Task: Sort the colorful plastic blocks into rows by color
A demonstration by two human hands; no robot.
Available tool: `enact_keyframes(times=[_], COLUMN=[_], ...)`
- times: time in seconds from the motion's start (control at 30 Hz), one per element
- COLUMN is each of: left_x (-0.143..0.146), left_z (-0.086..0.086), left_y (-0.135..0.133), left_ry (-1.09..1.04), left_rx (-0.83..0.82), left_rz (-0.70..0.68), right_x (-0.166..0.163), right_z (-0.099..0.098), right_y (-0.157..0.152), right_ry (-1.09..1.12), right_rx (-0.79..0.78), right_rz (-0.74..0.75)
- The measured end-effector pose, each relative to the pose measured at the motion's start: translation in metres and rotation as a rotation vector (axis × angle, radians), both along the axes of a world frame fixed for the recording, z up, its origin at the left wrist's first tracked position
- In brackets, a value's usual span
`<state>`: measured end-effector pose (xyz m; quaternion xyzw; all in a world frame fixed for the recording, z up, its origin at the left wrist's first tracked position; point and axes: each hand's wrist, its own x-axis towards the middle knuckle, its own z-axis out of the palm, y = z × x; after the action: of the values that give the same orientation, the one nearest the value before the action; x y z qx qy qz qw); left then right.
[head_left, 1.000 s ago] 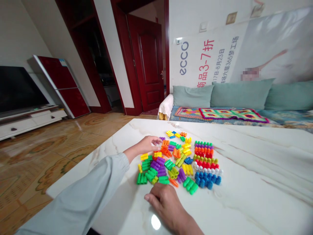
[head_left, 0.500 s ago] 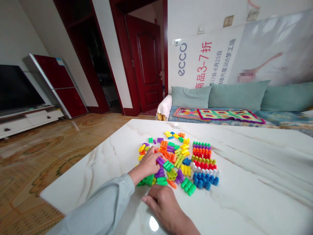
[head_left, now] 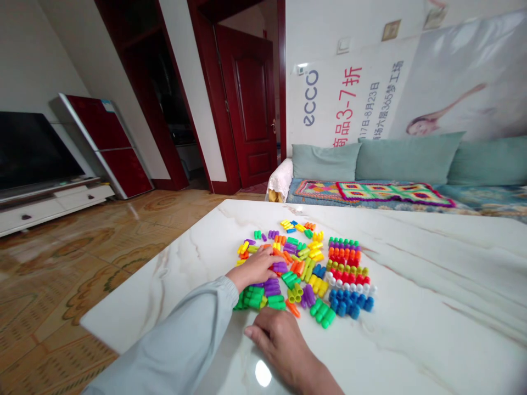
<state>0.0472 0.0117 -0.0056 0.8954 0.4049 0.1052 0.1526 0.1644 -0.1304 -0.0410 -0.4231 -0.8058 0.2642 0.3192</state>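
1. The left hand [head_left: 256, 269] lies palm down on the loose plastic blocks [head_left: 288, 269], and its fingertips pinch a purple block [head_left: 280, 267].
2. This purple block is a short piece made of rounded pegs joined side by side, glossy and of one colour. Its long axis seems to run from left to right, about parallel to the near edge of the counter [head_left: 432, 307], but the fingers cover part of it, so I cannot say which end points where.
3. The loose blocks are green, yellow, orange, purple and blue. They lie in a flat heap in the middle of the counter, closer to its left edge, and they point in many directions.
4. Just right of the heap, touching it, the built panel [head_left: 349, 277] lies flat. It has rows of pegs in green, purple, orange, red, olive, white and blue, and its rows run from left to right.
5. The right hand [head_left: 284, 343] rests on the counter near the near edge, fingers loosely together and a little bent, holding nothing. Its fingertips are just beside the nearest green blocks [head_left: 257, 299].
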Motion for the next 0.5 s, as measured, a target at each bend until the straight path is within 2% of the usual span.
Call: enact_keyframes(times=[0.1, 0.23, 0.33, 0.5], left_x=[0.002, 0.004, 0.001, -0.002], left_z=[-0.008, -0.015, -0.013, -0.003], left_y=[0.005, 0.016, 0.020, 0.009], left_ry=[-0.208, -0.738, -0.866, -1.438], left_rx=[-0.071, -0.315, -0.422, -0.885], left_rz=[0.050, 0.290, 0.363, 0.392], right_x=[0.000, 0.000, 0.000, -0.001], right_z=[-0.001, -0.003, -0.003, -0.002], right_y=[0.001, 0.001, 0.001, 0.002], right_ry=[0.001, 0.002, -0.002, -0.012], right_rx=[0.006, 0.014, 0.008, -0.001], right_rz=[-0.005, -0.019, -0.026, -0.031])
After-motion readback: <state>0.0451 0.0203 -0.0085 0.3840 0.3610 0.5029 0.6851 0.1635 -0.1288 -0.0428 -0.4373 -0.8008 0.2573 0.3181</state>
